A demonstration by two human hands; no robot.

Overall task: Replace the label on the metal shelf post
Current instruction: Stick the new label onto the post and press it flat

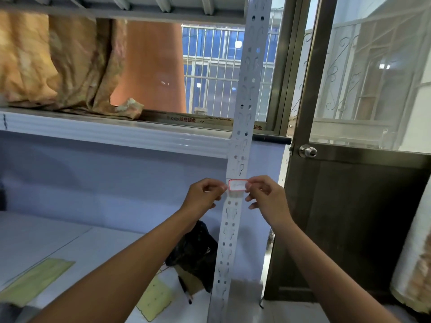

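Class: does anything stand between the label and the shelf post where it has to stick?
Nothing visible does. The left hand and right hand hold the label by its side edges right in front of the post, whose face there shows only punched holes.

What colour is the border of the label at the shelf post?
Red border around a white label, held against the post; head view shows it.

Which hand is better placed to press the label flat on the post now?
Probably the left hand: it sits at the left edge of the label on the metal post, while the right hand pinches the right edge and should hold it steady.
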